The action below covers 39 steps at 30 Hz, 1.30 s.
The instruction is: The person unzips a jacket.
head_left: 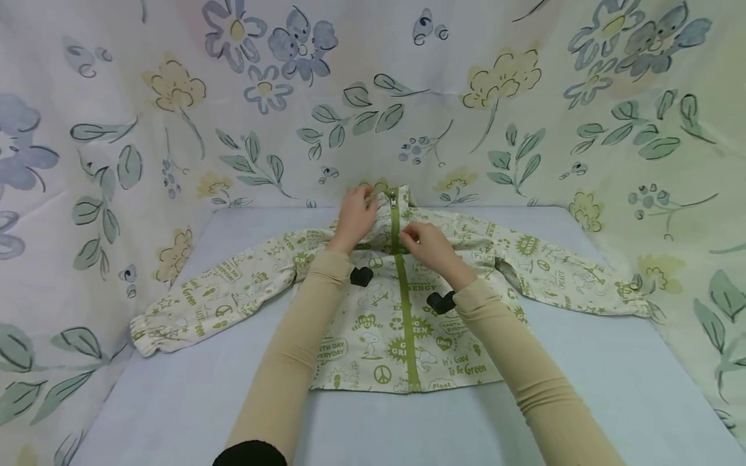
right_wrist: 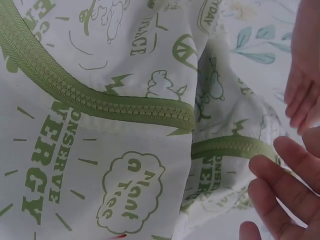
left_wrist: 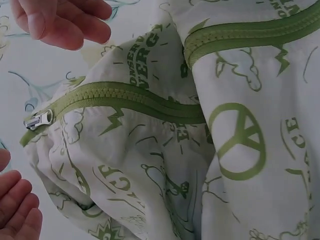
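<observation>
Floral cloth (head_left: 373,65) hangs behind and beside a pale tabletop (head_left: 192,401).

Left sleeve (head_left: 285,359) and right sleeve (head_left: 527,369): plain beige fabric, long and close-fitting, each ending at the wrist, with soft creases near the end and crosswise folds along the forearm. Left hand (head_left: 357,219) and right hand (head_left: 430,249): bare beyond the sleeves. Left wrist piece (head_left: 361,277): small, black, angular, at the wrist's inner side. Right wrist piece (head_left: 441,302): likewise black, notched in outline. Dark patch (head_left: 250,454): black, round-topped, across the left sleeve; its nature is unclear.
</observation>
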Each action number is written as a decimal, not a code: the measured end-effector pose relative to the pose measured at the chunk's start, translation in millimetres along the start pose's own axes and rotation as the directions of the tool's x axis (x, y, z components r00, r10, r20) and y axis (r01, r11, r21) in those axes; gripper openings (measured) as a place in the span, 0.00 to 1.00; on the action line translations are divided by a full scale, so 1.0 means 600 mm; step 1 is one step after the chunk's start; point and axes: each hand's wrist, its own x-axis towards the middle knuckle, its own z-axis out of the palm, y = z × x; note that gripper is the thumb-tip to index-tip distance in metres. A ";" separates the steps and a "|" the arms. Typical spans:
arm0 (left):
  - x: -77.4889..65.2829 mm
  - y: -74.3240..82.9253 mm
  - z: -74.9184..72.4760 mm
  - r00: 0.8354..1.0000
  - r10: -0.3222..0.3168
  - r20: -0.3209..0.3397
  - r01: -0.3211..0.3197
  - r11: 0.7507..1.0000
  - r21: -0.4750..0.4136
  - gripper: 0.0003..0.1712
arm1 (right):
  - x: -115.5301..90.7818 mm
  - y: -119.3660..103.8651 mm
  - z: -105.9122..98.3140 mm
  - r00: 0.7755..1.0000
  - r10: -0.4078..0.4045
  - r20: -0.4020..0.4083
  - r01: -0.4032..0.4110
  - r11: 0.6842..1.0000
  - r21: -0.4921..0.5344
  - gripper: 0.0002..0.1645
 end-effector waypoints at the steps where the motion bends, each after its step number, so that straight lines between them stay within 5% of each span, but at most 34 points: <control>1: 0.003 0.002 0.000 1.000 0.004 0.015 -0.005 1.000 0.021 0.21 | 0.000 -0.001 0.001 1.000 -0.003 0.000 0.003 1.000 0.002 0.16; 8: 0.013 0.005 -0.001 0.986 0.078 0.146 -0.096 0.988 0.125 0.22 | 0.000 -0.007 0.005 1.000 -0.019 0.000 0.019 1.000 0.024 0.18; 17: 0.010 0.011 -0.006 0.975 0.144 0.167 -0.158 0.984 0.077 0.14 | 0.007 -0.013 0.003 0.999 -0.026 -0.032 0.027 0.999 0.033 0.15; 23: 0.002 0.011 -0.007 0.969 0.169 0.180 -0.184 0.980 0.072 0.12 | 0.016 -0.014 0.002 0.998 0.058 -0.031 -0.055 0.996 0.067 0.13; 30: -0.013 0.019 -0.009 0.967 0.139 0.216 -0.149 0.988 0.031 0.13 | 0.027 -0.011 0.001 0.990 0.143 -0.017 -0.140 0.981 0.133 0.15; 39: -0.028 0.023 -0.015 0.967 0.132 0.220 -0.138 0.990 0.012 0.11 | 0.032 -0.009 0.006 0.987 0.159 0.023 -0.159 0.945 0.286 0.17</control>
